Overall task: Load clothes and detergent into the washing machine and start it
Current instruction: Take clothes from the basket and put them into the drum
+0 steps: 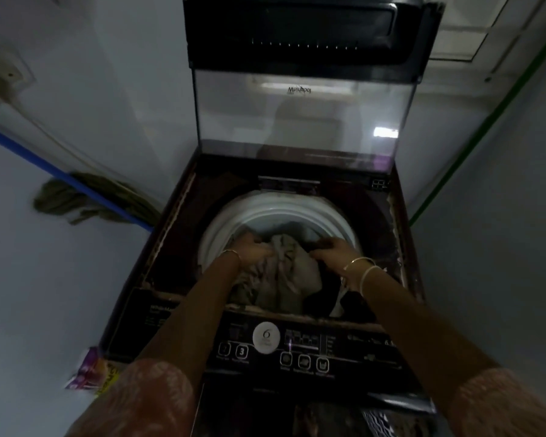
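Midway through loading: gripping the clothes with left hand and right hand, curled fingers bunching fabric, half inside the drum of the washing machine. Yet to add detergent, start.

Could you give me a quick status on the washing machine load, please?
Left hand and right hand both gripping clothes. Clothes bunched at drum mouth, not fully in. Lid up, opening unobstructed.

Short, pinkish, speckled sleeves. A thin gold bangle at the left hand wrist; another gold bangle and a pale band at the right hand wrist.
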The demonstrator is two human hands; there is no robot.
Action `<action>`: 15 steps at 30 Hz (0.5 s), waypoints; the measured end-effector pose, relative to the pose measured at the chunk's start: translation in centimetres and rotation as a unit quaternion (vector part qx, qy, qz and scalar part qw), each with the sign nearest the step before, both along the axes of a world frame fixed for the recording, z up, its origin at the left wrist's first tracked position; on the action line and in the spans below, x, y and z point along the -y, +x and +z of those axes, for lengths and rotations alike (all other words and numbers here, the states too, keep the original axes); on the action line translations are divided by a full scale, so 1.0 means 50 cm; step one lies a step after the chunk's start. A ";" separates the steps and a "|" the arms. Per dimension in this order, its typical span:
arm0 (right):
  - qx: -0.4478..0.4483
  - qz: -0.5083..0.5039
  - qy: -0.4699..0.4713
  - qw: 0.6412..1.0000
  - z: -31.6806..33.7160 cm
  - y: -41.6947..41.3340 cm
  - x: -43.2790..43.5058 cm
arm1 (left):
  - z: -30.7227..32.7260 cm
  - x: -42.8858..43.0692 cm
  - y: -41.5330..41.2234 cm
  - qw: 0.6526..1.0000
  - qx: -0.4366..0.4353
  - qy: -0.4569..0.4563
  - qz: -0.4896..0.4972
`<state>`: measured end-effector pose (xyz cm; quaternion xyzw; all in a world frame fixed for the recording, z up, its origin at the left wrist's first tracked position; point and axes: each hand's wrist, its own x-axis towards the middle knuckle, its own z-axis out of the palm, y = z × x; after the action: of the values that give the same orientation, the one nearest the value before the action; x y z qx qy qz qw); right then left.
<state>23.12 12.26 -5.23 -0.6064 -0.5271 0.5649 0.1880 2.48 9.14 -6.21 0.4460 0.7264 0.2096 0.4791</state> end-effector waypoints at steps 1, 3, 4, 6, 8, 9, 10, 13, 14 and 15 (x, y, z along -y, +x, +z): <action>-0.001 -0.013 -0.001 1.000 0.001 0.002 -0.001 | 0.011 0.002 0.010 1.000 0.009 0.008 0.000; -0.007 -0.040 0.010 0.999 0.012 0.009 0.010 | 0.041 0.009 0.036 0.999 0.023 0.024 -0.004; -0.012 -0.049 0.016 0.999 0.022 0.014 0.018 | 0.055 0.012 0.051 0.999 0.028 0.030 -0.010; -0.029 -0.071 0.027 0.997 0.039 0.032 0.033 | 0.077 0.014 0.086 0.998 0.035 0.044 -0.023; -0.059 -0.103 0.034 0.992 0.065 0.060 0.060 | 0.106 0.021 0.133 0.994 0.073 0.072 -0.038; -0.067 -0.125 0.046 0.989 0.076 0.077 0.072 | 0.121 0.024 0.160 0.991 0.092 0.081 -0.048; -0.068 -0.140 0.061 0.986 0.086 0.098 0.085 | 0.131 0.025 0.189 0.989 0.108 0.084 -0.058; -0.074 -0.183 0.092 0.976 0.111 0.167 0.124 | 0.159 0.034 0.284 0.980 0.158 0.084 -0.089; -0.081 -0.202 0.094 0.971 0.118 0.196 0.142 | 0.164 0.039 0.321 0.976 0.169 0.083 -0.107; -0.090 -0.226 0.098 0.965 0.120 0.228 0.157 | 0.167 0.047 0.359 0.972 0.181 0.079 -0.129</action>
<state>34.50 4.41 0.78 -0.6348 -0.4099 0.5061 0.4158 20.43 6.77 2.15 0.5271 0.5453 0.2795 0.5888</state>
